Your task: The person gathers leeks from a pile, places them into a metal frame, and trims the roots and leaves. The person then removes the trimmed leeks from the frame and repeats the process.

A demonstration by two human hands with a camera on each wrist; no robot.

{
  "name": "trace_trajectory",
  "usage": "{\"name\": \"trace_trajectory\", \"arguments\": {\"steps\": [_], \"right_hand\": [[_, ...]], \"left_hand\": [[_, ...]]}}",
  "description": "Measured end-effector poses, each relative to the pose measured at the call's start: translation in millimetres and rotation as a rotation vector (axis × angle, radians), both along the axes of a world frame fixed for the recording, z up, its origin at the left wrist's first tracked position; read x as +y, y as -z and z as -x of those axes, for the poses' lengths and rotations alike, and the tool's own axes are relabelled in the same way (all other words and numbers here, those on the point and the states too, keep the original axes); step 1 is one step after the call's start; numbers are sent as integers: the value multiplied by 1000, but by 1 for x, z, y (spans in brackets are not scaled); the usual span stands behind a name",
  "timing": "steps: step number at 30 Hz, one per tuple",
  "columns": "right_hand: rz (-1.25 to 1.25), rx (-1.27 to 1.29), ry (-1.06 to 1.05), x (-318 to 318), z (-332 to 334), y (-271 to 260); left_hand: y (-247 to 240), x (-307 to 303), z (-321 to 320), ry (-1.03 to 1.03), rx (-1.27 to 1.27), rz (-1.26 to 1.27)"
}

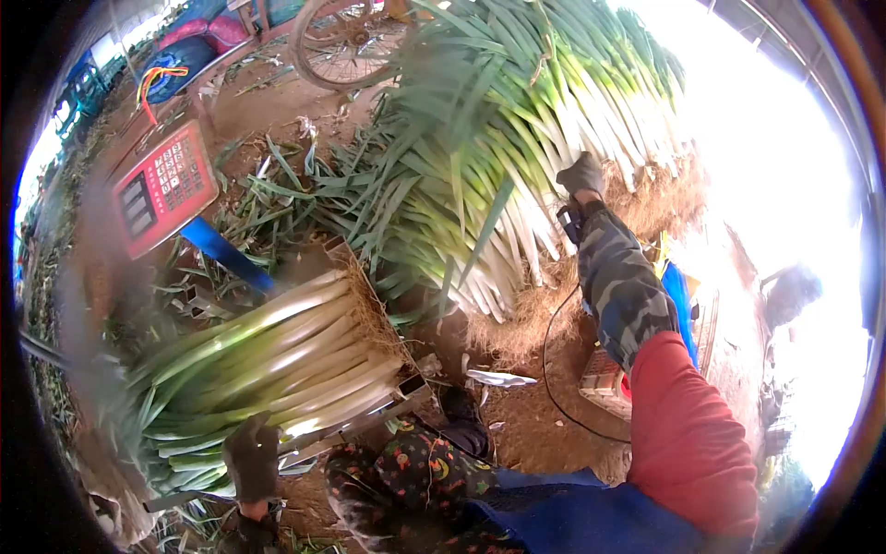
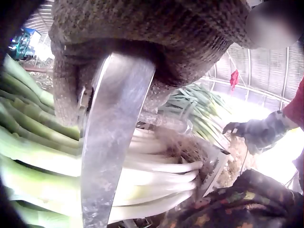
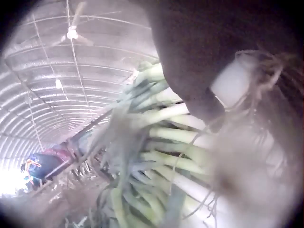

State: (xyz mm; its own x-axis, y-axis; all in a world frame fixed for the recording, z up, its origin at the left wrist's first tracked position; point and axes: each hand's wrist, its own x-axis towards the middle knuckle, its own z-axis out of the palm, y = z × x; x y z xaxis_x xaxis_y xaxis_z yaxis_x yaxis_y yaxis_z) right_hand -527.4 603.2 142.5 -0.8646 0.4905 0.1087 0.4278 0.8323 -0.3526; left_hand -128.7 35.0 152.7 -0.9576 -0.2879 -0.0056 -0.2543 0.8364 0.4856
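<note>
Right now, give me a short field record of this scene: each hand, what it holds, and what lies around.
Left hand: gloved, grips the metal bar of a rack
On the rack: bundle of green onions, roots toward the person
Right hand: gloved, arm stretched out, grips a white stalk
Where it reaches: big pile of green onions
Nearby: red scale, wheel
</note>
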Motion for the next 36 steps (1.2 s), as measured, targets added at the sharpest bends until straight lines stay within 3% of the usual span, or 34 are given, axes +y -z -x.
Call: {"name": "trace_trajectory", "arguments": {"steps": [8,10,11,14,16,18,19,22,23,26,27,28,30,31,36], "right_hand": [[296,-92,-88,-7,-28,-22],[413,-43,-161,9,-20,4],[459,61,-73,13,-15,23],[904,-62,-287,0,-65,-11],[660,39,-632,22,-55,21],[1059,-74,-250,2,-87,4],[1330,-88,-414,7,-107,7],[1164,-58,-203,-21,-138,-11],[1259,-144,-178,-15,-142,-8],[1107,-96,-82,-6,-138,-1],[1021,-100,-90,3,-122,15],[1032,14,-145,8,-121,22],[832,-30,-91,19,-105,30],[877,73,-218,39,-102,46],[319,-17,-140,38,-82,30]], "left_hand": [[11,0,-3,5,99,63],[11,-1,-5,14,144,41],[1,3,-4,-16,37,71],[12,-1,-1,-23,27,124],[14,-1,0,-48,11,108],[22,-10,-2,-36,-9,99],[28,-15,-3,2,37,120],[40,-21,-2,15,71,234],[43,-22,-1,34,119,262],[30,-12,-4,-1,28,155],[43,-20,-3,9,55,239],[36,-14,-4,1,42,232],[13,-2,-3,-24,22,221],[18,-5,-2,-19,28,240],[7,2,-6,37,75,168]]}}
